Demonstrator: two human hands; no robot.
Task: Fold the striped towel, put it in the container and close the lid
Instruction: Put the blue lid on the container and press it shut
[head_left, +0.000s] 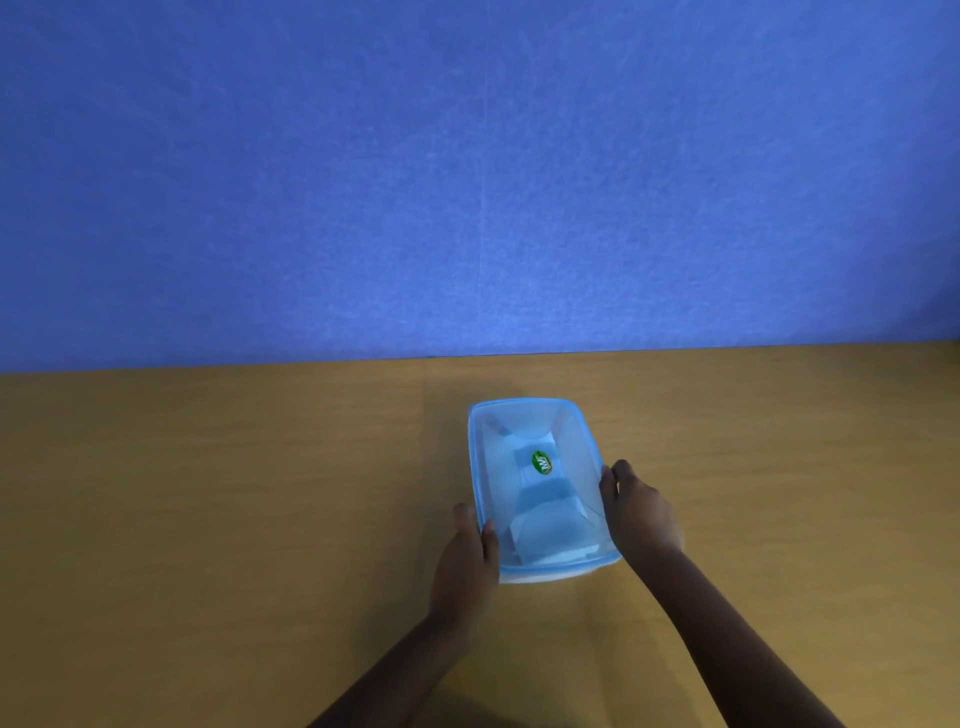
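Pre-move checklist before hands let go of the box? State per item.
1. Lid on the container: ok, it covers the whole top.
2. Lid pressed down all round: cannot tell; the near edge looks level, but the seal is not visible.
3. Towel inside: cannot tell; only pale folded shapes show through the cloudy lid, no stripes.
4. Left hand grips the near-left edge, thumb on the lid: ok.
5. Right hand grips the right edge, fingers curled at the rim: ok.
6. Container flat on the table: ok, no tilt seen.
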